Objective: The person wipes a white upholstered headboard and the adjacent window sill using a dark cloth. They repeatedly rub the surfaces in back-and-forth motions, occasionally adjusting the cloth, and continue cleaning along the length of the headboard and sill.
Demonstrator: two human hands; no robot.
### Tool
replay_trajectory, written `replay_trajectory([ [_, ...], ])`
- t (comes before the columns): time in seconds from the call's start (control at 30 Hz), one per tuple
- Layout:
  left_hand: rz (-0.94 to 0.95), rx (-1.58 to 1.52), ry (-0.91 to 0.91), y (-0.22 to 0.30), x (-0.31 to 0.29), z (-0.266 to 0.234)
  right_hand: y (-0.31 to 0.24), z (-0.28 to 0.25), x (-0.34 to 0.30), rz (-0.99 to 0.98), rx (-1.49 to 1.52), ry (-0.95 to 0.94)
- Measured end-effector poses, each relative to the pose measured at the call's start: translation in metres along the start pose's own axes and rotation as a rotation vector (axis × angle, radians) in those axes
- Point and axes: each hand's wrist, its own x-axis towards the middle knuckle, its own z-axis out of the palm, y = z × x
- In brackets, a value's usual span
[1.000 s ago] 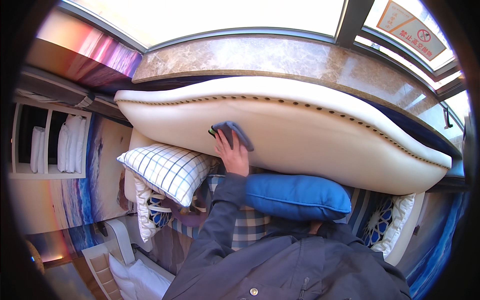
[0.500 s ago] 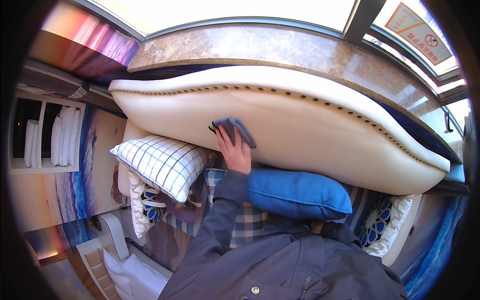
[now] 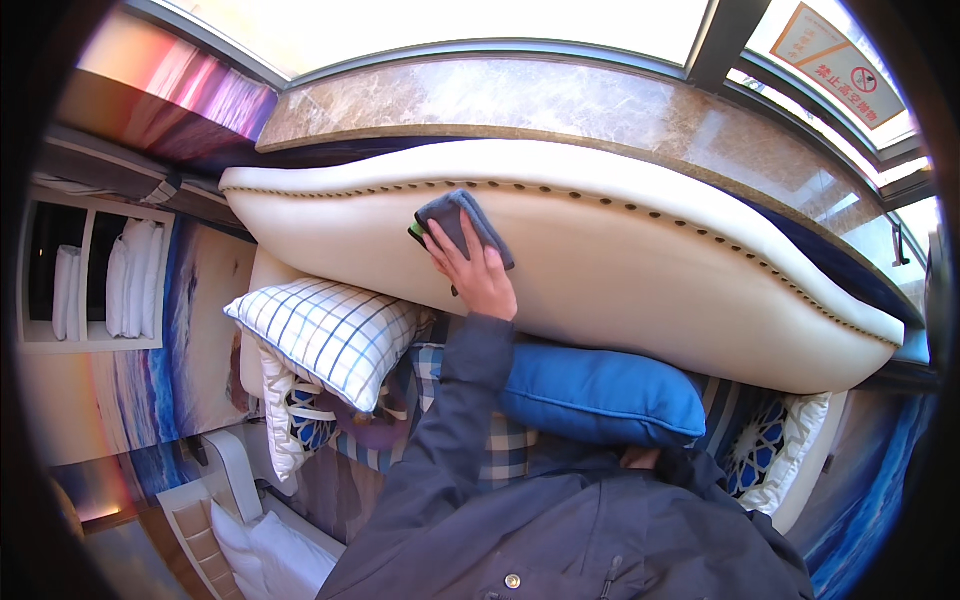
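My left hand [image 3: 482, 278] presses a folded grey cloth [image 3: 462, 225] with a green edge flat on a cream padded backrest [image 3: 640, 290], its fingers spread over the cloth. A curved row of dark studs runs along the top of the backrest, and the cloth's upper edge reaches that row. Just below and right of my left forearm lies a blue pillow [image 3: 605, 393]. Only a small patch of my right hand [image 3: 641, 458] shows, between the blue pillow and my dark jacket; its fingers are hidden.
A white checked pillow [image 3: 325, 330] leans left of my left arm, above a patterned cushion [image 3: 285, 415]. Another patterned cushion [image 3: 785, 455] is at the right. A marble sill [image 3: 480, 95] runs behind the backrest, under the window. White bedding [image 3: 270, 550] is at lower left.
My left hand has slid the cloth upward on the backrest, toward the studs. The view has shifted slightly. My right hand stays low by the blue pillow.
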Motion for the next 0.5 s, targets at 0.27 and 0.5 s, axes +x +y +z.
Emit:
replay_trajectory([
  [0.27,0.111,0.076,-0.086,-0.022,-0.001,-0.012,0.004,-0.011,0.003,0.011,-0.012,0.016],
  [0.5,0.113,0.069,-0.06,-0.022,-0.003,-0.006,0.009,-0.016,0.002,0.032,-0.004,0.02],
])
